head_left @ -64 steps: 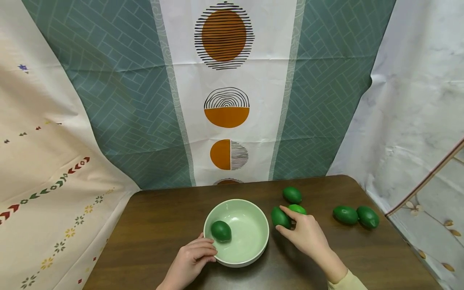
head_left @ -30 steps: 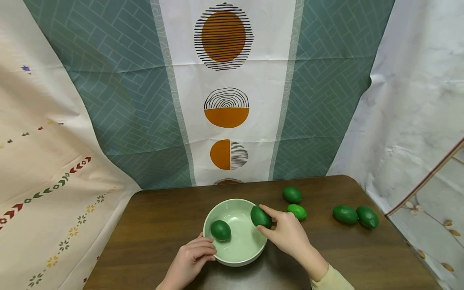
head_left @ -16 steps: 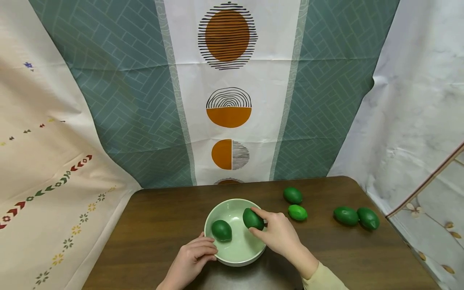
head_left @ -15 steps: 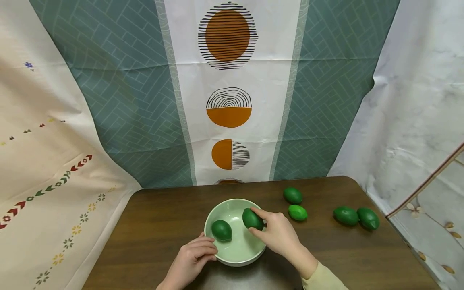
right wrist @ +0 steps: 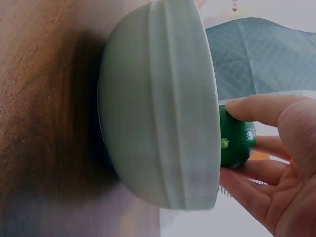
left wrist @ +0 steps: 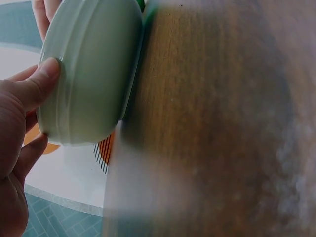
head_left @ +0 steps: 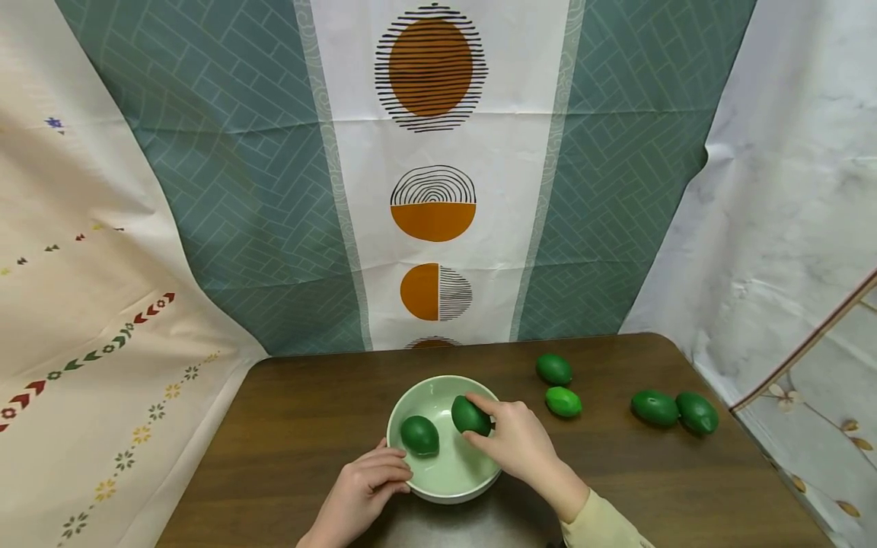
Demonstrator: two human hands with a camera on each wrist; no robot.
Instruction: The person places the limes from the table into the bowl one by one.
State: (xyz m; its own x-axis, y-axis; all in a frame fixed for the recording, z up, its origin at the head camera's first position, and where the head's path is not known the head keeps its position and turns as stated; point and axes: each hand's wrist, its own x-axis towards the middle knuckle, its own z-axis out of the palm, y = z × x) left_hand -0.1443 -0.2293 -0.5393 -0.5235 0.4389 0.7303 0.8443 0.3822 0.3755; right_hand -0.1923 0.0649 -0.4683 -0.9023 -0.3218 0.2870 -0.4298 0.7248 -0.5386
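A pale green bowl (head_left: 445, 479) stands on the wooden table, and a dark green lime (head_left: 419, 435) lies on the left side inside it. My left hand (head_left: 363, 487) grips the bowl's near-left rim; the left wrist view shows the thumb (left wrist: 47, 74) on the outer wall. Between thumb and fingers my right hand (head_left: 514, 441) pinches a second dark green lime (head_left: 470, 416) over the bowl's right side. In the right wrist view this held lime (right wrist: 238, 136) shows just above the rim, its lower part hidden by the bowl wall.
Right of the bowl lie a bright green lime (head_left: 563, 402) and, behind it, a dark green one (head_left: 553, 369). Farther right, two more dark green limes (head_left: 654, 408) sit side by side. A patterned cloth (head_left: 438, 228) hangs behind the table (head_left: 301, 411).
My right hand has carried the dark green lime leftward from beside the bright green one to over the bowl, lately edging slightly farther left. My left hand stays on the rim.
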